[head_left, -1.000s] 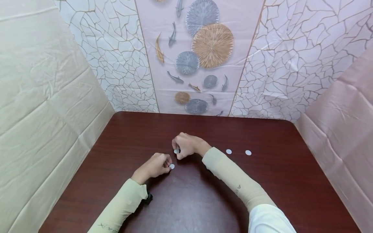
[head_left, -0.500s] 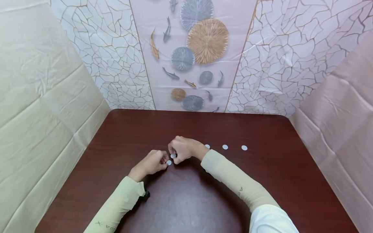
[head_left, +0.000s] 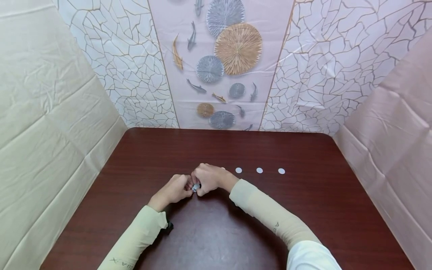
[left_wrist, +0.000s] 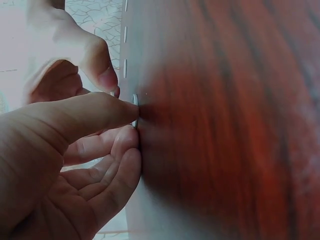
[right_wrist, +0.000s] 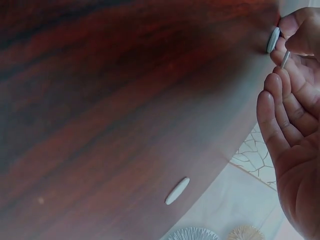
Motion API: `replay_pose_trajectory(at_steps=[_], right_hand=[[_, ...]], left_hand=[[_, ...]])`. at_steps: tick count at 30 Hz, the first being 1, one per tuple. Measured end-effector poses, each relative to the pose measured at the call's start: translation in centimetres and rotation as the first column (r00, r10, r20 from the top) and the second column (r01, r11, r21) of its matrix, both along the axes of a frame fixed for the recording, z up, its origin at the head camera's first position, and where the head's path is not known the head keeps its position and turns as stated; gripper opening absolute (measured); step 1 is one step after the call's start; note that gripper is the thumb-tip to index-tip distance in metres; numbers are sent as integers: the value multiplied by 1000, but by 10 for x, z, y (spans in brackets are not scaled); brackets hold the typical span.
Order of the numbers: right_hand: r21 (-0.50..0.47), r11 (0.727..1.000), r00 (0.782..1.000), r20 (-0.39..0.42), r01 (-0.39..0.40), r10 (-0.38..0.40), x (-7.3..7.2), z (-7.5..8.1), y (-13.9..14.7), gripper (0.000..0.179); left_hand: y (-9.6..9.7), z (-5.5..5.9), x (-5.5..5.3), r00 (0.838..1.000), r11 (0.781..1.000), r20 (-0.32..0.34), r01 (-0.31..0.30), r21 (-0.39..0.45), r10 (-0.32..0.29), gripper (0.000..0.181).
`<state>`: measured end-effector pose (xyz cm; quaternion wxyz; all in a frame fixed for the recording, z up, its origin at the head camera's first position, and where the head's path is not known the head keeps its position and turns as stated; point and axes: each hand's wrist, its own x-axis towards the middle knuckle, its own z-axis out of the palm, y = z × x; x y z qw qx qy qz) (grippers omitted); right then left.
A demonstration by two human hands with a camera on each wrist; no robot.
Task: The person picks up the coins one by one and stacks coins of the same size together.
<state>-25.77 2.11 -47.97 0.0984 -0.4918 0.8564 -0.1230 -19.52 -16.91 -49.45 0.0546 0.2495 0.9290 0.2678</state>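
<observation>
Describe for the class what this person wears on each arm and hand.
The left hand and right hand are bare, without gloves. The left sleeve is pale cream with dark lettering; a small black object shows beside its cuff. The right sleeve is also pale cream, with small dark marks, and a white sleeve shows above it.

Left hand (head_left: 173,190) and right hand (head_left: 210,178) close together, both pinching.
I see the right one slightly farther; sleeved forearms (head_left: 268,208) converge from the near side.
</observation>
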Motion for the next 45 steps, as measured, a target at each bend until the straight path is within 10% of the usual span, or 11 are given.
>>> replay_pose_trajectory(at_steps=[45], right_hand=[[-52, 998, 999, 29, 24, -23, 2, -11, -2, 13]], left_hand=[[-6, -3, 2, 1000, 1000, -11, -19, 0, 19, 7]])
